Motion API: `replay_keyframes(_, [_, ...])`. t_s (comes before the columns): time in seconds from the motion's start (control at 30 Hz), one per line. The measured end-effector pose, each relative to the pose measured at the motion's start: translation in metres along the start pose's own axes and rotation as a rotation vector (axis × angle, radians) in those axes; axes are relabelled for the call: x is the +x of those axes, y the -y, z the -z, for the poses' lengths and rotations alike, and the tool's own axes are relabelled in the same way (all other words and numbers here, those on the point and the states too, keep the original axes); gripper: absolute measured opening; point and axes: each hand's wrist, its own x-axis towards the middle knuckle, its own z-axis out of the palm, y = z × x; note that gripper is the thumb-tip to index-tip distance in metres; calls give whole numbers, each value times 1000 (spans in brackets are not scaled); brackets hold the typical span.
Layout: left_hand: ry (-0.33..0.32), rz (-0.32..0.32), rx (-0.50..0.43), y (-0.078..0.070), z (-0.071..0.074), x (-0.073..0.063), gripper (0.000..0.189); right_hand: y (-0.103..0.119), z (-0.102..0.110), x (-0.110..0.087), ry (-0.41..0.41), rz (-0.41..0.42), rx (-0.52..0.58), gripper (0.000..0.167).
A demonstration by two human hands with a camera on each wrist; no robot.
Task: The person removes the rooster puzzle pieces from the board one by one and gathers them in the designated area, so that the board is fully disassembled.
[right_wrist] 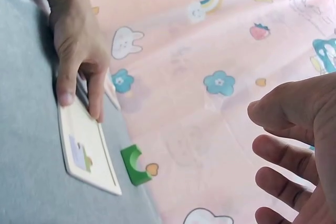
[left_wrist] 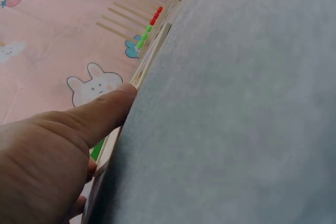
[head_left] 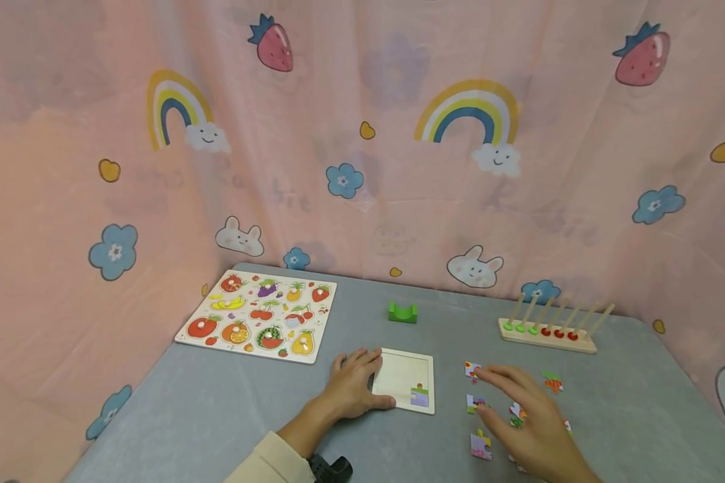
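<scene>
My left hand (head_left: 353, 386) holds a small pale wooden puzzle tray (head_left: 393, 376) at its left side, thumb on the near edge and fingers towards the far corner. In the tray's near right corner lies a purple jigsaw piece (head_left: 419, 397) with a green and red top. The left wrist view has the thumb (left_wrist: 105, 111) against the tray's edge. To the right, my right hand (head_left: 534, 419) hovers over loose jigsaw pieces (head_left: 480, 445), thumb and fingers apart. Nothing shows between its fingers (right_wrist: 283, 153) in the right wrist view. The hand hides some pieces.
A fruit puzzle board (head_left: 250, 335) lies at the back left. A green notched block (head_left: 402, 312) stands behind the tray. At the back right is a wooden peg rack (head_left: 546, 339) with green and red beads. A pink printed curtain (head_left: 393, 221) borders the grey table (head_left: 193, 416).
</scene>
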Motion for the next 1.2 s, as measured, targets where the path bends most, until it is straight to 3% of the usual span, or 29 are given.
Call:
replay_keyframes(0.23, [4, 1, -1, 1, -1, 0, 87, 4, -15, 14, -35, -6, 20, 58])
replay_keyframes(0.57, [6, -3, -10, 1, -1, -1, 86, 0, -37, 26, -66, 61, 88, 55])
replay_keyframes(1.2, [0, -10, 0, 2, -2, 1, 86, -13, -79, 26, -14, -28, 143, 56])
